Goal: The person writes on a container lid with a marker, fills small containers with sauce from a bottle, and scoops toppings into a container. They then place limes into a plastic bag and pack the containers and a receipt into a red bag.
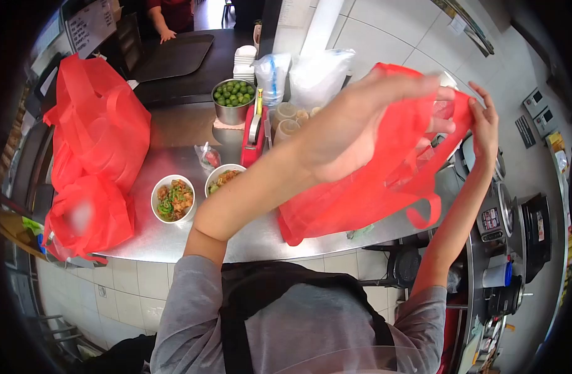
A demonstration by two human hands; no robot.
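A large red bag [354, 206] is held up and tilted over the right part of the steel counter. My left hand [367, 118] reaches across to its upper rim, with red fabric between the thumb and the fingers; motion blurs it. At the rim's far right side, my right hand [484, 121] grips the edge with some fingers raised. One handle loop [426, 212] hangs loose below. What lies inside the bag is mostly hidden. Left of my left forearm stand two white bowls of topped food, one in full view [173, 199] and another bowl [220, 177] partly covered by the arm.
Two more red bags, a tall bag [102, 118] and a smaller bag [89, 215], stand at left. Behind are a pot of green limes [234, 93], a red tape dispenser [253, 134], lidded cups [287, 128] and plastic bags [320, 75]. Another person's hand [167, 35] touches a dark tray [177, 59].
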